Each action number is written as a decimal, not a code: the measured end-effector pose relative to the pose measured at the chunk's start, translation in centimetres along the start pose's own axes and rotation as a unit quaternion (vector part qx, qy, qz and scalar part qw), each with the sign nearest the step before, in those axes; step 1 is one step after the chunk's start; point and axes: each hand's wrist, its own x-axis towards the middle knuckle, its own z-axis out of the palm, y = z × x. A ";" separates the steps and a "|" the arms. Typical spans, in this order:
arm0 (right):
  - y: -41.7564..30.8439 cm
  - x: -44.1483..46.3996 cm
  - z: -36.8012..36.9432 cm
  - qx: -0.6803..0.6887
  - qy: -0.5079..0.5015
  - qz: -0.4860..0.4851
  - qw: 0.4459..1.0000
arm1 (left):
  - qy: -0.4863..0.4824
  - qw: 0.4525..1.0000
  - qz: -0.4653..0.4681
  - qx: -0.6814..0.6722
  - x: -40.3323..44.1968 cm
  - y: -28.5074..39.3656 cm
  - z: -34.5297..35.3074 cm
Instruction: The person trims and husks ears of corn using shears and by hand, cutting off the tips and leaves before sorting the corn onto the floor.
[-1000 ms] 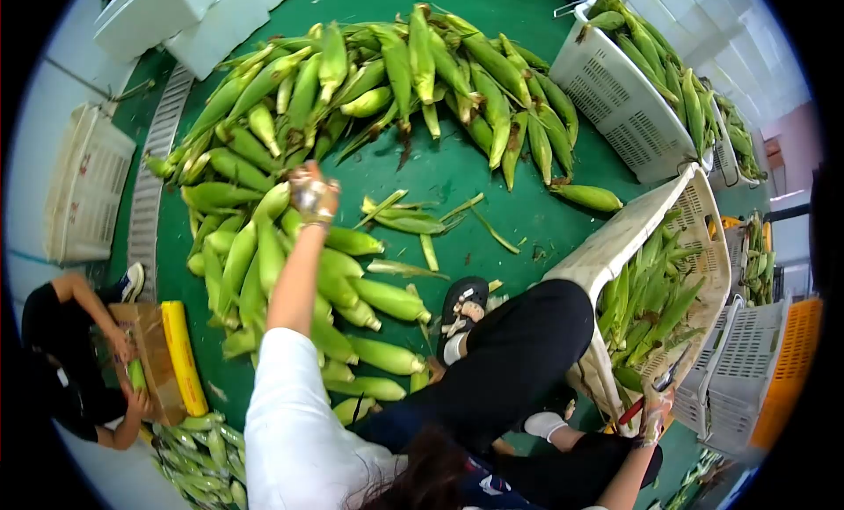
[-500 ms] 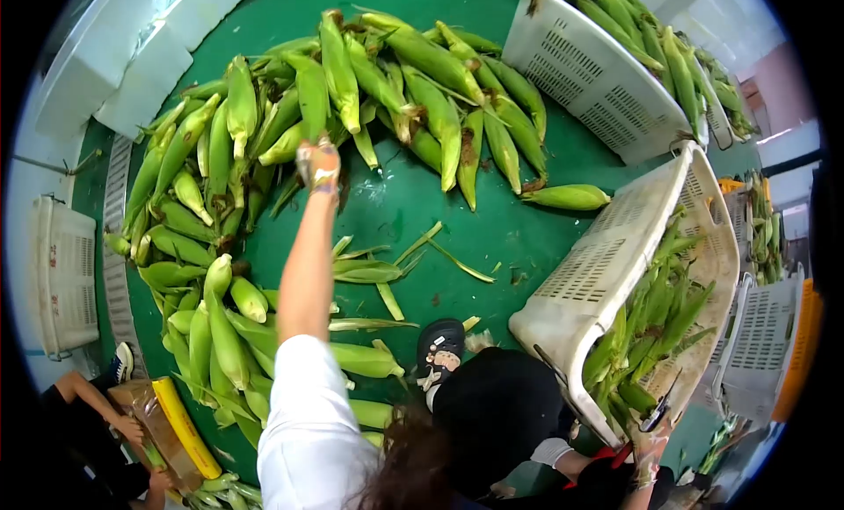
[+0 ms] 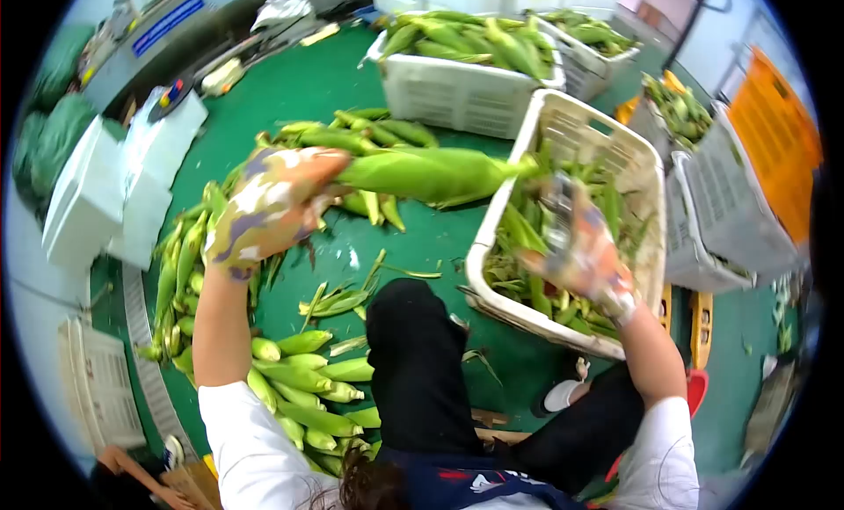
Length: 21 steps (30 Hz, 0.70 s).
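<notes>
The left hand (image 3: 274, 207) is clamped on one end of a green corn ear (image 3: 431, 176), whose far tip reaches over the left rim of a white crate (image 3: 567, 127); the right hand (image 3: 587, 251), above leaves (image 3: 525, 229) inside that crate, is wrapped around a metal tool (image 3: 559, 213) (blurred, its shape unclear). Other ears (image 3: 299, 375) lie piled on the green floor (image 3: 422, 242).

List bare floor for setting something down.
Free floor: between the loose husks and husk crate; farther off, between the foam boxes and corn crate. Crowded: the corn pile curving along the left, and the husk crate, right hand over it.
</notes>
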 end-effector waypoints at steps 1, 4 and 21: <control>-0.6 1.0 -1.0 0.019 -0.015 0.020 1.000 | 0.009 0.997 0.069 0.042 2.3 1.1 0.5; 1.5 1.0 -2.2 0.054 -0.041 0.016 0.998 | -0.021 0.979 0.203 -0.012 9.4 5.7 4.2; 11.6 -5.3 -7.0 0.124 0.315 0.156 0.928 | 0.090 0.733 -0.047 -0.673 21.0 20.4 24.9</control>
